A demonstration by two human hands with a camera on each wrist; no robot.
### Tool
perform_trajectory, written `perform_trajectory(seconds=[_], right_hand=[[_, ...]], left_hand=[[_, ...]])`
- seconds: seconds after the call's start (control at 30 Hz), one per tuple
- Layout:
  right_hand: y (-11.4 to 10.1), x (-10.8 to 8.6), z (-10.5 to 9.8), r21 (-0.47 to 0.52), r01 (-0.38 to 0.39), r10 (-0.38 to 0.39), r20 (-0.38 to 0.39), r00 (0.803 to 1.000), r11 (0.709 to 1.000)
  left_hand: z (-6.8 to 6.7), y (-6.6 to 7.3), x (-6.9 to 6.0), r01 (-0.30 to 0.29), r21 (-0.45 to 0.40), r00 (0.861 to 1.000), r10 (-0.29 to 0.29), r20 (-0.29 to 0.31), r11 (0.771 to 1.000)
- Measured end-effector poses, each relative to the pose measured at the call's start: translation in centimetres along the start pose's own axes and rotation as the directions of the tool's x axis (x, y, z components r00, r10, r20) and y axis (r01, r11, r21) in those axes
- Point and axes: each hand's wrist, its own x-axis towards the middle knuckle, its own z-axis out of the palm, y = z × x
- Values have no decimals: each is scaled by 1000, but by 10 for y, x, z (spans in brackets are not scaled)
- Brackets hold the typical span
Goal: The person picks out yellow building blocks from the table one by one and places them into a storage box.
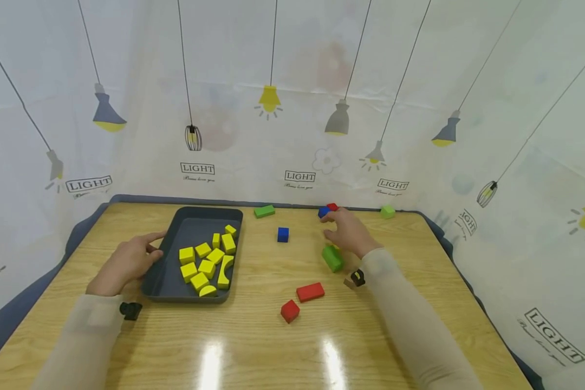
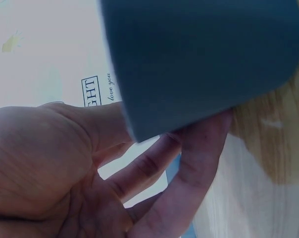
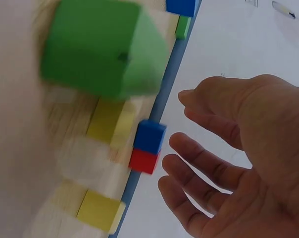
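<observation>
A dark grey tray [image 1: 190, 298] stands on the left side of the table with several yellow blocks [image 1: 207, 268] in it. At its left side my left hand [image 1: 127, 262] holds the rim; in the left wrist view, fingers [image 2: 201, 153] touch the tray's outer wall [image 2: 204, 59]. My right hand [image 1: 348, 233] reaches over the back right, fingers apart and nothing between them. Near its fingertips are a blue block [image 1: 324, 212] and a red block [image 1: 332, 207], side by side. Below the hand lies a green block [image 1: 332, 258], with yellow blocks [image 3: 101, 210] close by, mostly hidden in the head view.
A blue cube [image 1: 283, 234] sits mid-table. A green block [image 1: 264, 211] and a light green block [image 1: 387, 212] lie along the back edge. Nearer the front are a red oblong block [image 1: 310, 292] and a red cube [image 1: 290, 311]. A printed curtain [image 1: 253, 146] hangs behind the table.
</observation>
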Motion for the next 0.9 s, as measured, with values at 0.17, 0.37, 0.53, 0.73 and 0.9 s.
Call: perform_trajectory(seconds=[0.17,0.37,0.53,0.73,0.9], right_hand=[[21,-8,-3,-7,-41,41,-4,999,999],[41,-16,-7,-13,-77,77,5,997,997],[48,-19,-7,-17,-103,104,34,994,995],[52,-23,-4,-9,-124,124,44,991,992],[55,-23,-2,14,-147,146,47,988,989]], left_hand=[[1,0,-1,9,-13,1000,-9,11,1000],[0,0,-1,2,-11,1000,-2,14,1000],[-1,-2,-1,-4,6,1000,4,11,1000],[0,-2,-2,-5,-5,1000,5,13,1000],[0,-1,-2,-4,-4,1000,4,11,1000]])
